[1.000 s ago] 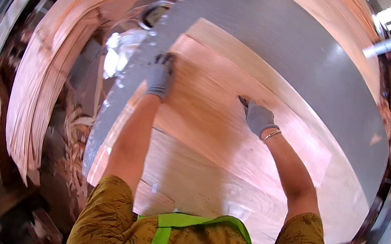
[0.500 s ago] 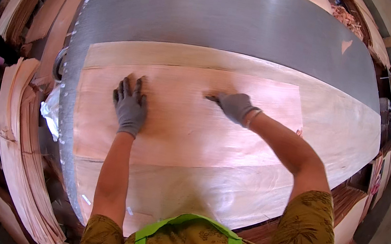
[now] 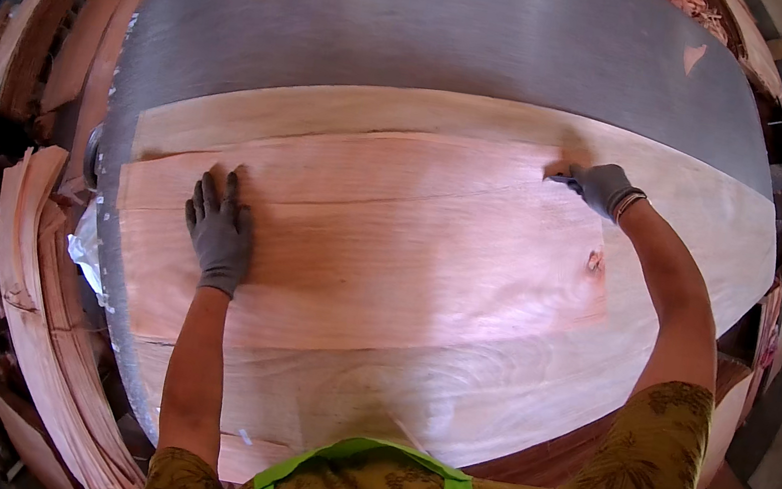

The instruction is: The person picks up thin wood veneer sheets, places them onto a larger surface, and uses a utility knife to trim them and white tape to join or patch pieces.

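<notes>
A pinkish sheet of wood veneer (image 3: pixel 389 254) lies on a larger, paler wood sheet (image 3: pixel 707 226). Spread flat on the veneer's left part is my left hand (image 3: pixel 218 237), in a grey glove, fingers apart, pressing on it. My right hand (image 3: pixel 606 189), gloved too, is closed round a small dark blade-like tool (image 3: pixel 560 179) by the veneer's far right corner; most of the tool is hidden in the fingers. A thin line runs across the veneer from near my left hand towards the tool. A small knot or tear (image 3: pixel 596 261) shows near the right edge.
Both sheets rest on a dark grey tabletop (image 3: pixel 423 27) with a torn veneer scrap (image 3: pixel 693 57) at its far right. Stacked veneer (image 3: pixel 50 295) stands along the left side. Crumpled white plastic (image 3: pixel 88 245) hangs by the table's left edge.
My right hand has swept rightward across the veneer with the dark tool, from the middle to the far right corner. My left hand stays flat at the left. The whole view has shifted slightly.
</notes>
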The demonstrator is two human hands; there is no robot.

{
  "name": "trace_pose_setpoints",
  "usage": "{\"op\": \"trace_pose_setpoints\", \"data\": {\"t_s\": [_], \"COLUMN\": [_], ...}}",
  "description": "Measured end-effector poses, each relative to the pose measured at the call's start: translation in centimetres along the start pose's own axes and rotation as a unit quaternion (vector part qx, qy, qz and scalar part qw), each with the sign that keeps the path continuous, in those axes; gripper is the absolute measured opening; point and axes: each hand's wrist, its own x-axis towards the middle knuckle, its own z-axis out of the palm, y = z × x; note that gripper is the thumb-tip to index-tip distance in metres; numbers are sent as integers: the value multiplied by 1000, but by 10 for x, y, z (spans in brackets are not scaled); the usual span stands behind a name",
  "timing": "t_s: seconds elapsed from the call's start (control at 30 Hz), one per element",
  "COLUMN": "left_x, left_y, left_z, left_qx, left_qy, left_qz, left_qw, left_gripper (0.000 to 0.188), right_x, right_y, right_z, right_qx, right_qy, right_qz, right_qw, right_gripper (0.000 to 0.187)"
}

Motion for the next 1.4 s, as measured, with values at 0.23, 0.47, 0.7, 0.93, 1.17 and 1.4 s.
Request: {"op": "trace_pose_setpoints", "data": {"t_s": [0.23,0.47,0.7,0.93,1.17,1.4], "left_x": [3,1,1,0,2,2], "left_y": [3,2,0,-1,1,-1], "left_z": [-3,1,3,4,0,0], "left_qx": [-10,-3,-3,-7,1,-24], "left_qy": [14,20,30,24,10,23], "left_qz": [5,6,11,3,1,1], "left_qw": [1000,1000,999,1000,1000,999], "left_gripper": [53,54,55,54,54,53], "right_x": [-22,-26,-21,-25,8,82], "right_y": [26,19,-14,0,-42,-116], "right_z": [34,39,33,29,-3,-17], "right_qx": [-27,12,67,40,197,265], "right_qy": [161,246,216,134,287,267], "right_qz": [4,83,27,110,68,15], "right_qw": [987,966,974,984,935,926], "right_gripper": [8,8,20,23,35,30]}}
